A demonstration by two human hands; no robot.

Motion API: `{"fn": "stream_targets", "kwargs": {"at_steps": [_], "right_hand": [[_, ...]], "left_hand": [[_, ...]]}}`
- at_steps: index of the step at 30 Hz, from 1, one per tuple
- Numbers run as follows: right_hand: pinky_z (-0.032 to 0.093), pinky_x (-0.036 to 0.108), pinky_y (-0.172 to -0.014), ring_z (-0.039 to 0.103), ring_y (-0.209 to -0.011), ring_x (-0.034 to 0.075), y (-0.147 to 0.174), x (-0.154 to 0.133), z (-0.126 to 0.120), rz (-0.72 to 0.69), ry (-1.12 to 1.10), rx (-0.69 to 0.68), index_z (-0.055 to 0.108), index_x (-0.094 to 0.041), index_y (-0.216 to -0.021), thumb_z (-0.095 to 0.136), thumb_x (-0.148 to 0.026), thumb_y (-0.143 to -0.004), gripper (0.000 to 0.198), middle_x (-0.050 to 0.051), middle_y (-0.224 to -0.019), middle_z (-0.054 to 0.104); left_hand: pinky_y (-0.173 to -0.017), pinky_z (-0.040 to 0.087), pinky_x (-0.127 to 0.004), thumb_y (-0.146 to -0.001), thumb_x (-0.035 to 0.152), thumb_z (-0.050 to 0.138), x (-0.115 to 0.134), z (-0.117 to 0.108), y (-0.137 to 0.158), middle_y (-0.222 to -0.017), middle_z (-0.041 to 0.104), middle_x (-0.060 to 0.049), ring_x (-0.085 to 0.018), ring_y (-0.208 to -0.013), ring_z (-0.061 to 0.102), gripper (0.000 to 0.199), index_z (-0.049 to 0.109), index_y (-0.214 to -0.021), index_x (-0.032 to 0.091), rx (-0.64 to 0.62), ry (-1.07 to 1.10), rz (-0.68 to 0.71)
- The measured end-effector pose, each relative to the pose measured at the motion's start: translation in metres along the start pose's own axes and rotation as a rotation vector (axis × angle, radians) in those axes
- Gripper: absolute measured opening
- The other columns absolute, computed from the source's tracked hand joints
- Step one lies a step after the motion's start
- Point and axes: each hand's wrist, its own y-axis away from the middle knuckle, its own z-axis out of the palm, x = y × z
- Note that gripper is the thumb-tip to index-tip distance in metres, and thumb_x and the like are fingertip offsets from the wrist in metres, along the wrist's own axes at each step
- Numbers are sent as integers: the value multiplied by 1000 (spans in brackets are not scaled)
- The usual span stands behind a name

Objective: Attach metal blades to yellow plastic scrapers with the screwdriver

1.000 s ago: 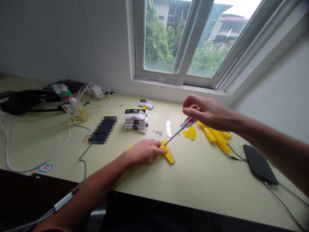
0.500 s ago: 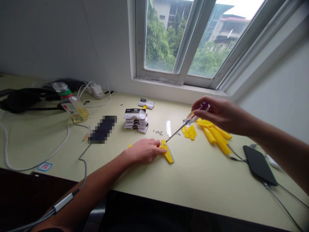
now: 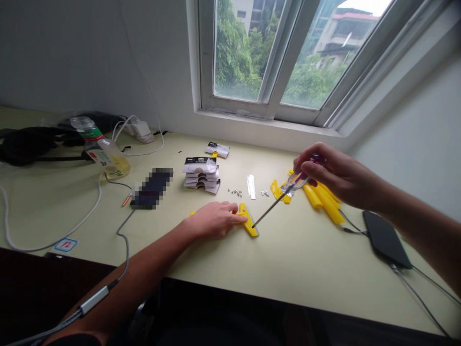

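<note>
A yellow scraper (image 3: 251, 227) with a metal blade edge lies on the table, screws showing on its head. My left hand (image 3: 215, 220) is closed over its handle, the index finger stretched onto the head. In my right hand (image 3: 319, 166) is a screwdriver (image 3: 269, 210) with a clear and purple handle, held at a slant. Its tip is at the lower part of the scraper head, near a screw; whether it sits in the screw I cannot tell. Small screws (image 3: 235, 192), thin blades (image 3: 251, 186) and flat yellow pieces (image 3: 276, 190) lie just beyond.
Yellow handles (image 3: 326, 204) lie right, near a black phone-like device (image 3: 386, 240) with cables. Stacked packaging cards (image 3: 200, 175) stand behind my left hand, another card (image 3: 217, 150) further back. A bottle (image 3: 104, 151), a pixelated dark object (image 3: 151, 189) and a white cable (image 3: 86, 228) are at left.
The screwdriver tip has moved from the upper part of the scraper head to the lower part. My right hand has shifted slightly right; my left hand still holds the scraper.
</note>
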Motion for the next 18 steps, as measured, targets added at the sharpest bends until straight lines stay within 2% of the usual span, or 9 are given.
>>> {"fn": "stream_targets", "kwargs": {"at_steps": [12,18], "right_hand": [[47,33,-58,59,-64,19,0,1,9,24,-55,18,56,-23,-100,49,-59,-87,38,6,-82,68],[46,34,-56,58,-62,19,1,-1,12,63,7,64,56,-24,-100,47,-60,-87,39,5,-79,68]], "left_hand": [[-66,39,-26,-94,25,47,0,-1,-1,-104,58,-3,-17,-89,56,41,52,-132,39,-12,-2,3],[-67,40,-26,-94,23,47,2,-4,-1,-104,58,-3,-16,-90,56,41,54,-131,37,-20,2,-10]]}}
